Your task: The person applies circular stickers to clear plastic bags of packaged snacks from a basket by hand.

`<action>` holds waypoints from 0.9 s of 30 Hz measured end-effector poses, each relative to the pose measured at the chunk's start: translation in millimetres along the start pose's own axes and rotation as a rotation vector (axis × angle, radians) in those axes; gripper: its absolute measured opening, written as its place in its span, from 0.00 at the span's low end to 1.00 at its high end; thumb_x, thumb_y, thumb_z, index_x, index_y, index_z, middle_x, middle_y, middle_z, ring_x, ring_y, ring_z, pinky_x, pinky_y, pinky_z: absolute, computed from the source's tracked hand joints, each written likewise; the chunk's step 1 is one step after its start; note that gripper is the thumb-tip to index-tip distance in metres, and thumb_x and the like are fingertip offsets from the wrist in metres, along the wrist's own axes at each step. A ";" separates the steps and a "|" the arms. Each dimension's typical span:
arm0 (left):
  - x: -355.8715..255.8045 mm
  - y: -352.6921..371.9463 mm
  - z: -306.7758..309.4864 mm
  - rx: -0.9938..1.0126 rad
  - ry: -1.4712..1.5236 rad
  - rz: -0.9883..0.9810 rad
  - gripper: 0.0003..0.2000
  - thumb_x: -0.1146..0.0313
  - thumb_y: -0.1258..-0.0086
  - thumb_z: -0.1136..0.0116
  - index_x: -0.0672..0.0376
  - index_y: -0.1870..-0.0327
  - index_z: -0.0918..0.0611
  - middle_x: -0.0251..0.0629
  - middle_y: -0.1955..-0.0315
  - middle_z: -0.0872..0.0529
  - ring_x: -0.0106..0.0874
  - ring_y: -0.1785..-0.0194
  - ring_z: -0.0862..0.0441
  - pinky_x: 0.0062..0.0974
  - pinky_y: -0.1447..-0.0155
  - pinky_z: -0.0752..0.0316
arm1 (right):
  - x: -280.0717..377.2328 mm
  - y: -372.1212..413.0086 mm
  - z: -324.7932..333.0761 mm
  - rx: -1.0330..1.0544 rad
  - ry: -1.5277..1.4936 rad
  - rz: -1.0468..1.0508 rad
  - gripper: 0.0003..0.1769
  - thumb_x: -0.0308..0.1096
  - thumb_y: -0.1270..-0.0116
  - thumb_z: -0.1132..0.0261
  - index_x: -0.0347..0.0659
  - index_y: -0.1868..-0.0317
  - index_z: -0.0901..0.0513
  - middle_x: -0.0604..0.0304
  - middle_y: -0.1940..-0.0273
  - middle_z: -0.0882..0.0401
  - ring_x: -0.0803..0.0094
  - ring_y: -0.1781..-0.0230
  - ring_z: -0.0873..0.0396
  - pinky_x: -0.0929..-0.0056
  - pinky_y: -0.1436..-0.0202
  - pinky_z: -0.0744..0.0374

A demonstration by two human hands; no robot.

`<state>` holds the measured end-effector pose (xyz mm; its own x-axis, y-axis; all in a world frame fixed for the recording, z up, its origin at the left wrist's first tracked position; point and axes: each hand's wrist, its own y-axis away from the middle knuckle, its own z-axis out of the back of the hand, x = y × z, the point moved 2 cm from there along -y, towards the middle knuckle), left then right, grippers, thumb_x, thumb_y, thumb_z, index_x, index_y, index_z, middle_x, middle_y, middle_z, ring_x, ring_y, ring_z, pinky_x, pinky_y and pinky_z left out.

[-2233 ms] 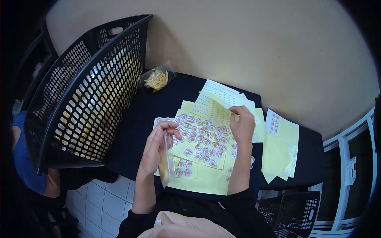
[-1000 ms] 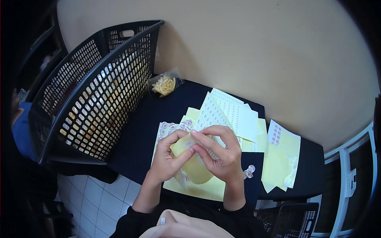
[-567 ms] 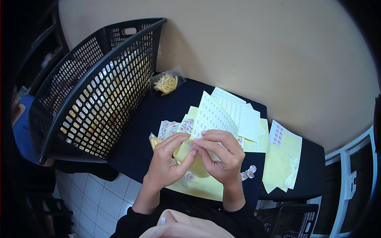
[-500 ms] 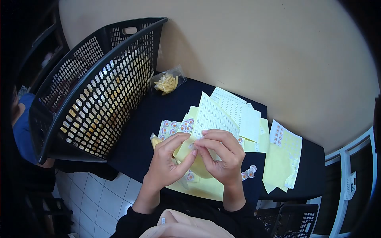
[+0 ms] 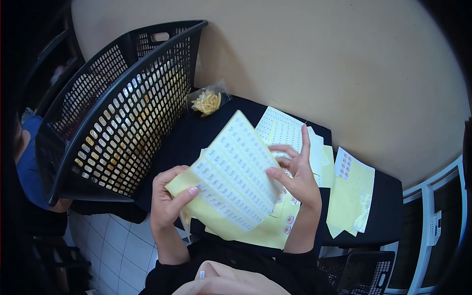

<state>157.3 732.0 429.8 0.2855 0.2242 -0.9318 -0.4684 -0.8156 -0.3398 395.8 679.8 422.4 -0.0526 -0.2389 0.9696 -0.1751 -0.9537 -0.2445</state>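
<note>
A yellow-backed sheet of small printed labels (image 5: 236, 172) is held up, tilted, over the table. My left hand (image 5: 169, 196) is closed on its left corner, thumb on the printed face. A bit of clear plastic (image 5: 185, 223) hangs below that hand. At the sheet's right edge is my right hand (image 5: 300, 177), fingers apart, index finger raised and thumb tip against the edge. Under the hands lie yellow backing paper (image 5: 260, 238) and round orange-centred stickers (image 5: 289, 225), partly covered by the held sheet.
A large black crate (image 5: 132, 123) with yellowish contents stands at the left. Behind it, on the dark table, is a clear bag of yellow sticks (image 5: 206, 102). More label sheets (image 5: 282, 130) and a partly used sticker sheet (image 5: 351, 191) lie at right. A person's blue sleeve (image 5: 30, 167) shows far left.
The label sheet has swung left and flatter, its printed face now toward me. My left hand moved left with it; my right hand moved right and up, its fingers spreading out of a pinch.
</note>
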 end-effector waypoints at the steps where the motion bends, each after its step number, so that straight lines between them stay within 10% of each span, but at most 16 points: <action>1: 3.2 0.5 5.6 -0.038 -0.024 -0.003 0.08 0.76 0.48 0.46 0.70 0.68 0.25 0.36 0.72 0.23 0.22 0.69 0.27 0.18 0.63 0.33 | -6.2 -1.9 -0.3 0.049 -0.055 -0.020 0.55 0.24 0.47 0.37 0.43 0.37 0.77 0.52 0.62 0.27 0.69 0.66 0.23 0.71 0.56 0.26; 6: 7.8 -13.4 16.4 -0.396 0.006 -0.223 0.34 0.55 0.44 0.54 0.69 0.40 0.45 0.42 0.51 0.36 0.24 0.57 0.33 0.19 0.49 0.39 | -30.6 -20.1 5.5 -0.259 -0.124 0.019 0.51 0.21 0.45 0.40 0.42 0.36 0.74 0.56 0.68 0.29 0.73 0.70 0.23 0.80 0.68 0.24; 8: 3.2 -9.3 28.7 -0.391 0.033 -0.233 0.35 0.59 0.48 0.54 0.65 0.38 0.47 0.43 0.50 0.38 0.19 0.68 0.41 0.13 0.61 0.40 | -52.4 -24.8 22.4 -0.460 -0.007 -0.079 0.50 0.20 0.45 0.42 0.41 0.37 0.73 0.55 0.67 0.29 0.72 0.70 0.23 0.79 0.67 0.24; 17: 6.7 -10.3 9.0 -0.364 0.022 -0.188 0.35 0.84 0.55 0.60 0.63 0.38 0.48 0.45 0.45 0.42 0.20 0.58 0.35 0.14 0.56 0.36 | -103.7 -20.9 66.0 -0.578 0.713 -0.293 0.53 0.26 0.48 0.37 0.40 0.36 0.72 0.44 0.56 0.32 0.56 0.57 0.26 0.65 0.55 0.28; 20: 13.0 -14.0 -3.8 -0.283 0.052 -0.180 0.33 0.86 0.48 0.55 0.61 0.39 0.48 0.46 0.45 0.41 0.19 0.63 0.32 0.14 0.58 0.33 | -81.5 -22.7 51.9 -0.656 1.012 0.031 0.55 0.29 0.49 0.35 0.41 0.36 0.72 0.40 0.50 0.36 0.54 0.51 0.31 0.63 0.50 0.31; 23: 17.6 -19.2 -18.9 -0.251 0.073 -0.130 0.33 0.86 0.47 0.50 0.60 0.39 0.49 0.47 0.45 0.41 0.22 0.60 0.29 0.17 0.56 0.30 | -28.4 -19.8 13.0 -0.281 0.035 0.102 0.54 0.27 0.47 0.36 0.41 0.36 0.73 0.45 0.50 0.33 0.59 0.52 0.29 0.66 0.50 0.29; 27: 24.3 -23.3 -30.3 -0.163 0.039 -0.090 0.31 0.84 0.47 0.46 0.62 0.42 0.44 0.46 0.48 0.37 0.22 0.61 0.27 0.17 0.56 0.30 | 5.6 2.1 -37.8 -0.022 -0.030 0.247 0.51 0.22 0.45 0.41 0.43 0.36 0.73 0.50 0.60 0.26 0.65 0.61 0.24 0.70 0.54 0.26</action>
<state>200.5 740.3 418.9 0.3543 0.2820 -0.8916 -0.2988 -0.8693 -0.3937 357.9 683.3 427.0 -0.0677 -0.4701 0.8800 -0.1818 -0.8614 -0.4742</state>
